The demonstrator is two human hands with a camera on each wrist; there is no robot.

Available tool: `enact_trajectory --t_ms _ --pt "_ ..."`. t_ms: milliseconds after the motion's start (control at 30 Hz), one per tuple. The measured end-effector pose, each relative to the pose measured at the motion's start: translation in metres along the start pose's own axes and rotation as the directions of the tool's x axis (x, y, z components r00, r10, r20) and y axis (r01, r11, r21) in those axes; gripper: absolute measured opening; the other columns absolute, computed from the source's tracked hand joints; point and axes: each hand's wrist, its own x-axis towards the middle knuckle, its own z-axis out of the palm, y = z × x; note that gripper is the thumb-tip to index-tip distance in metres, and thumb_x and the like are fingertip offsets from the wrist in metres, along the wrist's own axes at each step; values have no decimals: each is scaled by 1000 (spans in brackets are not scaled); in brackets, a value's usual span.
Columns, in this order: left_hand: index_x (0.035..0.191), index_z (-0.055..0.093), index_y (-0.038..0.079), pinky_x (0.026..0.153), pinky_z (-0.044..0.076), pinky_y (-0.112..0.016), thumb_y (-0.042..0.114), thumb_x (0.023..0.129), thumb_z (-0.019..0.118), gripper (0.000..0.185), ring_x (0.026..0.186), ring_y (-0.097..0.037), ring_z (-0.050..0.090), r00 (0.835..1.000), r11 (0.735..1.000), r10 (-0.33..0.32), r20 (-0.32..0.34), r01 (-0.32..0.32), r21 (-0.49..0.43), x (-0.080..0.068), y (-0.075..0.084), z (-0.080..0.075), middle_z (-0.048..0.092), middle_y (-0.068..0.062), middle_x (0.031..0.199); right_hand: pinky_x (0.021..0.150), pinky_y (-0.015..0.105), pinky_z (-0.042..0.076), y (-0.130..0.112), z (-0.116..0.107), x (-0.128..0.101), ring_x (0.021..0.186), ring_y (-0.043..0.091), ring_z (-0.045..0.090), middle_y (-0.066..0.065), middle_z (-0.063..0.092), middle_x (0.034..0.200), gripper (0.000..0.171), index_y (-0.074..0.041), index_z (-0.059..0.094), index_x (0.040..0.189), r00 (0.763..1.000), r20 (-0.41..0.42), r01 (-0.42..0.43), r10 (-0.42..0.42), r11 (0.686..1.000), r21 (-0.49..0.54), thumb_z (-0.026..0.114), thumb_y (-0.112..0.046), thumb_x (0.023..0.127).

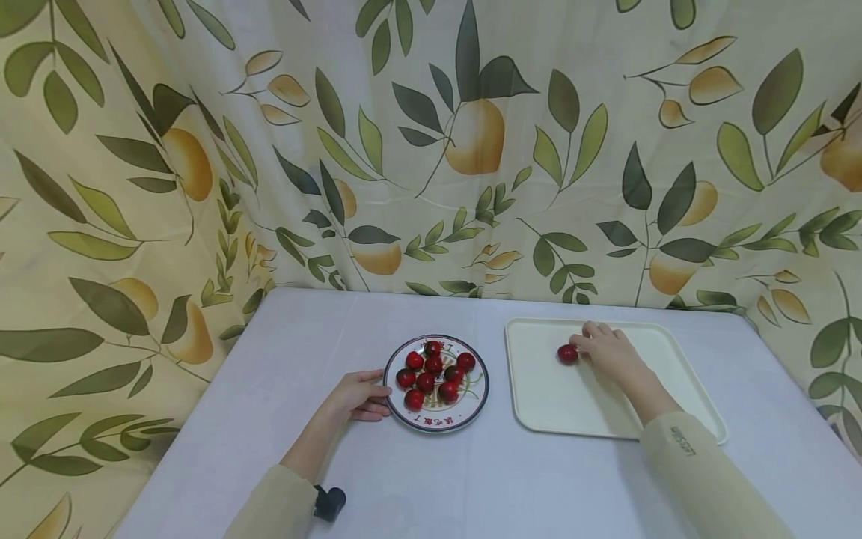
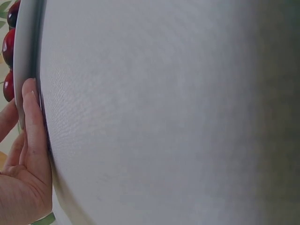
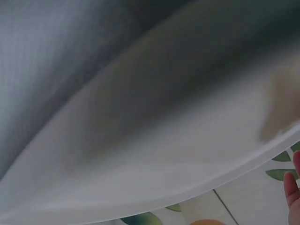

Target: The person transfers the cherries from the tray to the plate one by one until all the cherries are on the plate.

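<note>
A round white plate (image 1: 439, 421) with a dark rim holds several red cherries (image 1: 426, 382), some with green stems. My left hand (image 1: 360, 395) grips its left edge. In the left wrist view, the thumb is on the cherry side and the fingers (image 2: 35, 126) lie along the outer underside. On the right, a single dark red cherry (image 1: 568, 354) is over the cream tray (image 1: 572, 412). The right hand (image 1: 609, 353) reaches over the tray, its curled fingers pinching at this cherry's right side, where the stem is mostly hidden. The right wrist view catches only fingertips (image 3: 290, 185) at its edge.
A white cloth covers the table (image 1: 431, 494). Behind and to the left hangs a curtain (image 1: 431, 209) printed with leaves and fruit. The tray has a low raised rim and stands right of the plate. A small black device (image 1: 330, 503) is at the left sleeve.
</note>
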Motion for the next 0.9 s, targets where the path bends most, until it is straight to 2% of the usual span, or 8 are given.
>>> enact_trajectory --t_ms 133,333,633,900 --pt "135 44 5 56 57 -32 8 85 62 53 56 -16 65 1000 1000 -5 0 5 2 0 1 0 65 -7 67 73 51 38 3 3 -3 89 34 43 14 45 94 13 -11 57 94 1000 5 -22 22 1000 -1 61 -5 84" --pt "135 44 4 56 57 -32 8 85 62 53 55 -16 65 1000 1000 0 -3 0 7 0 1 1 65 -7 67 73 51 38 5 6 -6 86 32 41 13 44 92 7 -11 56 92 998 18 -65 65 998 9 59 -7 87" --pt "135 43 4 57 57 -32 8 85 62 54 56 -17 65 1000 1000 -1 -5 2 10 -1 0 1 65 -8 68 74 50 39 4 9 -7 85 30 43 11 45 90 6 -8 57 95 993 54 -102 102 995 -3 56 -8 89" --pt "136 43 5 58 57 -32 9 86 62 53 57 -18 65 1000 1000 -4 -12 4 16 0 0 0 66 -8 68 79 53 40 4 9 -8 90 33 45 12 47 93 15 -3 57 104 993 65 -100 102 995 -24 54 -8 90"
